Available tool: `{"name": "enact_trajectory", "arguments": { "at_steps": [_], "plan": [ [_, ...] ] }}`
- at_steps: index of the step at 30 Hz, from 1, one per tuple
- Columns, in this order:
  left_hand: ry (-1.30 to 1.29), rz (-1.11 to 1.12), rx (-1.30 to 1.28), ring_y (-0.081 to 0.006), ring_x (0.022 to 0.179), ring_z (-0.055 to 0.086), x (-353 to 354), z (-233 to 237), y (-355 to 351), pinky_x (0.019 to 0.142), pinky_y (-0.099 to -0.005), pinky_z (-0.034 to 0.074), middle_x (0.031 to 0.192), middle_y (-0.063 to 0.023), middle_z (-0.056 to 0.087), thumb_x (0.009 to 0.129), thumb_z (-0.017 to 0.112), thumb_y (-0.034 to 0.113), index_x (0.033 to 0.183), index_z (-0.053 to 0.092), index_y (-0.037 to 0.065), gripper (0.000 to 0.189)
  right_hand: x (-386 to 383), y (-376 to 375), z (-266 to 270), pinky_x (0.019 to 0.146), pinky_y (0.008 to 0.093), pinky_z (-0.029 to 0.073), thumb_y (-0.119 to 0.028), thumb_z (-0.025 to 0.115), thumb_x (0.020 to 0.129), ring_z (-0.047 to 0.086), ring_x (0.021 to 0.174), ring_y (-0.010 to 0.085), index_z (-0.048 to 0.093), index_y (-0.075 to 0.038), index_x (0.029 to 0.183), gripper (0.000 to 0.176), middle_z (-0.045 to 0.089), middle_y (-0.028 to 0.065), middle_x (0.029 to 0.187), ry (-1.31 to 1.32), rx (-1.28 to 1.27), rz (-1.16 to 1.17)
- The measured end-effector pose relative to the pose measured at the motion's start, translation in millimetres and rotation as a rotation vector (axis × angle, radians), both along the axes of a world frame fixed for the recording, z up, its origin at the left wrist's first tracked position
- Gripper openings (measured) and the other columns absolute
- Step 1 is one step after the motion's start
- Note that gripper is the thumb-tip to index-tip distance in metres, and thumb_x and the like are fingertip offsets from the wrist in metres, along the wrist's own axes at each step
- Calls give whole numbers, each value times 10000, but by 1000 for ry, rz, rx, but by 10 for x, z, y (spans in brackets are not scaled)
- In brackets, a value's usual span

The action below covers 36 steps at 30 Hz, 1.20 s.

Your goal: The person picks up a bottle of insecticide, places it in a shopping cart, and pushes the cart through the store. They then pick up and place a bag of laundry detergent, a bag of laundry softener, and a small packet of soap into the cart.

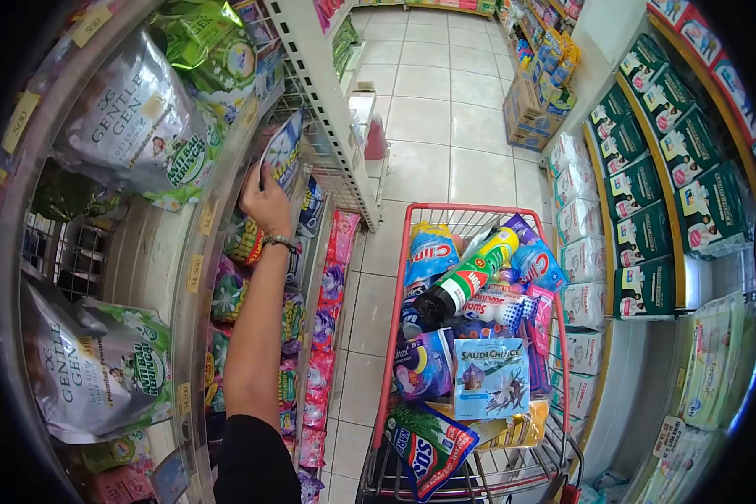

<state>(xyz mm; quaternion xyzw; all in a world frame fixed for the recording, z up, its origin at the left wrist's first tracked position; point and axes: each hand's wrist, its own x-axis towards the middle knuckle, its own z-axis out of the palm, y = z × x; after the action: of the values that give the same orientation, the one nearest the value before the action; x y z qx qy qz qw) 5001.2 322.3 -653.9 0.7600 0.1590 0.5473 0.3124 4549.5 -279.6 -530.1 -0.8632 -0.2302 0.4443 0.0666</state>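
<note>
The left hand (pixel 266 202) has its fingers curled on a blue and white pack (pixel 284 153) at the shelf (pixel 181 323). Getting hold of it seems the step; next calls for a firm, gentle lift. The right hand is out of sight.

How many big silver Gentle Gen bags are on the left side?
2. The upper bag is at the top left, and the lower bag is below it. More may be hidden behind them.

pkt (pixel 286 151), blue/wht, lettered | tilted, top leaning R | gripped at near edge, L hand (pixel 266 202)
</note>
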Motion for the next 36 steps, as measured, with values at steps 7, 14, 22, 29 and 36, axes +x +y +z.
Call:
{"name": "enact_trajectory", "arguments": {
  "at_steps": [7, 14, 22, 29, 36],
  "plan": [
    [-72, 35, 163, -304, 895, 718, -240, 140, -140, 817, -362, 553, 999, -181, 747, 897, 689, -22, 1030, 729, -66, 146, -6, 27, -8, 627, 439, 549, -449, 778, 706, 704, 676, 289, 728, -194, 808, 278, 720, 72, 745, 26, -37, 28],
    [-78, 34, 215, -323, 927, 716, -309, 223, -354, 917, -426, 561, 1016, -159, 746, 876, 645, -92, 1011, 725, -66, 159, -16, 36, -7, 642, 436, 553, -402, 760, 721, 703, 683, 290, 726, -194, 819, 232, 716, 69, 741, 16, -46, 37],
    [-53, -44, 154, -354, 913, 714, -331, 445, -587, 862, -404, 558, 1007, -178, 741, 874, 668, -57, 1009, 723, -58, 146, 1, 48, 28, 660, 430, 552, -372, 743, 738, 709, 724, 292, 739, -187, 835, 209, 727, 85, 779, 49, -8, -34],
    [-1, -282, -46, -293, 820, 703, -615, 316, -1422, 781, -367, 541, 909, -174, 728, 908, 693, 6, 1007, 725, -58, 121, 74, 98, 111, 641, 442, 553, -387, 740, 735, 704, 685, 298, 742, -188, 809, 213, 719, 88, 750, 6, -28, -39],
    [-161, -313, -364, -167, 761, 656, -484, 804, -1645, 722, -308, 520, 871, -110, 727, 942, 694, 58, 987, 709, -74, 140, -28, 33, 21, 629, 452, 559, -439, 761, 721, 710, 683, 300, 708, -187, 787, 266, 716, 82, 732, -23, -10, -46]
  ]
}}
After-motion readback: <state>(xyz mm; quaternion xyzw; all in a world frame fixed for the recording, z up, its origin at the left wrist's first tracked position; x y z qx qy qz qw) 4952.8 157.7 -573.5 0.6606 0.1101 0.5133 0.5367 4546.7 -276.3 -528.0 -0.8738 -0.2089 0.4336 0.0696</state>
